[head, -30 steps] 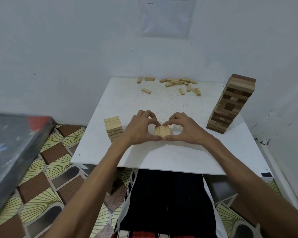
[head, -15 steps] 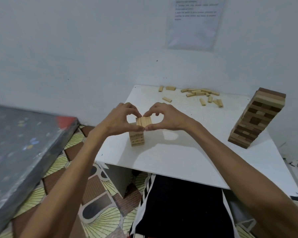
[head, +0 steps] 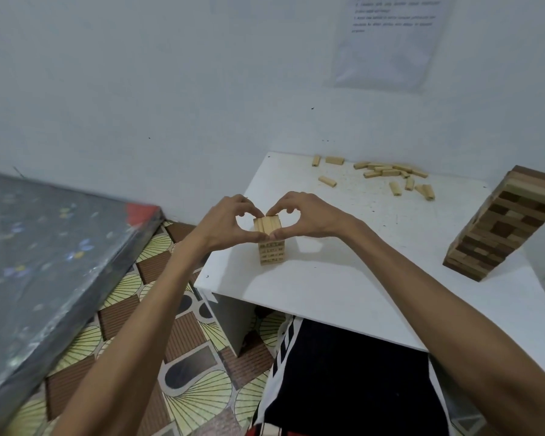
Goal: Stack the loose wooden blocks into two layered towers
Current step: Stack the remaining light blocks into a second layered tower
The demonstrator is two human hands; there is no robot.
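Pinching a three-block layer (head: 266,224) at both ends with left hand (head: 224,225) and right hand (head: 309,218), fingers curled, thumbs meeting beneath. Right at the top of short tower (head: 272,251), near table's (head: 343,278) front-left corner; cannot tell whether touching. Farther back, loose blocks (head: 387,173) scattered by the wall. At right edge, tall tower (head: 501,228) of dark and pale wood.

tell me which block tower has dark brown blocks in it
The tall tower on the right; the short tower on the left is all pale wood.
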